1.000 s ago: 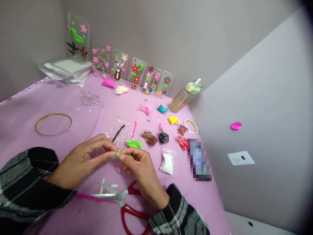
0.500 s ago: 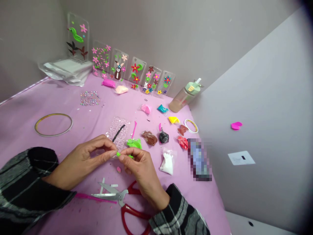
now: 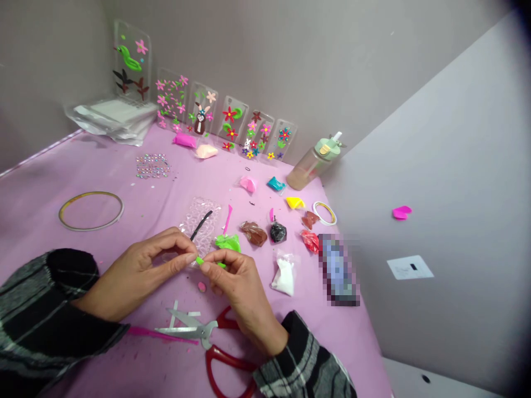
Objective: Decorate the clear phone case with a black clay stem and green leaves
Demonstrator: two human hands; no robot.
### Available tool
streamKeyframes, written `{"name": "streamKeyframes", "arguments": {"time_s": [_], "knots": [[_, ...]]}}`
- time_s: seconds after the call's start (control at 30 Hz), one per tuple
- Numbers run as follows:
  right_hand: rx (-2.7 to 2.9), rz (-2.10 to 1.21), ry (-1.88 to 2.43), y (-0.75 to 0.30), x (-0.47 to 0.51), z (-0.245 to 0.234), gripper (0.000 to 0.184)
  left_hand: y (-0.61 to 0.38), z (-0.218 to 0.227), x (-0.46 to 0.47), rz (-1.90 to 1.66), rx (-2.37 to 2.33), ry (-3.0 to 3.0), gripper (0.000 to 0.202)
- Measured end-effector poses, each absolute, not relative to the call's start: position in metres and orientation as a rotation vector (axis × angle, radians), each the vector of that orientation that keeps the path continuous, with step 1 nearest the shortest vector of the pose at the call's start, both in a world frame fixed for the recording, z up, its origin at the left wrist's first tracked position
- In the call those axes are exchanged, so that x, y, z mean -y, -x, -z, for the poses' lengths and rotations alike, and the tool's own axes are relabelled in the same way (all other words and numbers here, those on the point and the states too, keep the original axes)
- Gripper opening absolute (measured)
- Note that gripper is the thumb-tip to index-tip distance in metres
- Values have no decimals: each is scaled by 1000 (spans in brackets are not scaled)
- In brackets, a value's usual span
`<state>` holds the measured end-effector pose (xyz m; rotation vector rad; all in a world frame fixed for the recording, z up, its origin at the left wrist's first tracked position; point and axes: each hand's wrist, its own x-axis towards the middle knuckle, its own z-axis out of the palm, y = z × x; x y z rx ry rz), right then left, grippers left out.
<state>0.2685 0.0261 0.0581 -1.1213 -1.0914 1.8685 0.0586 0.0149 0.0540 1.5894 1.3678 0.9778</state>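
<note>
My left hand (image 3: 145,271) and my right hand (image 3: 236,287) meet fingertip to fingertip over the pink table (image 3: 62,166), both pinching one small bit of bright green clay (image 3: 200,260). Just behind my fingers lies a clear phone case (image 3: 199,224) with a thin black strip on it. A lump of green clay in its bag (image 3: 227,242) sits right of the case. A small pink clay dot (image 3: 201,286) lies below my hands.
Red-handled scissors (image 3: 207,337) lie near the front edge. Bagged clays, brown (image 3: 254,234), black (image 3: 277,232), white (image 3: 284,276), red (image 3: 309,241) and others, spread to the right. Decorated phone cases (image 3: 232,124) lean on the back wall beside a bottle (image 3: 313,163). A tape ring (image 3: 91,210) lies left.
The green bit between my fingertips has shifted very slightly; my hands stay in the same place.
</note>
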Motion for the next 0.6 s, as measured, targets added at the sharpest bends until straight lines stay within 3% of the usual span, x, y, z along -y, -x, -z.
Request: {"name": "streamKeyframes", "arguments": {"time_s": [0.4,0.6], "knots": [[1082,-1872,1142,-269,-27,-60,44,-56,-48,-13,-1066,-1427,-1368,59],[1064,-1908,1124,-269,-27,-58,44,-58,-51,-15,-973,-1262,-1547,23]]}}
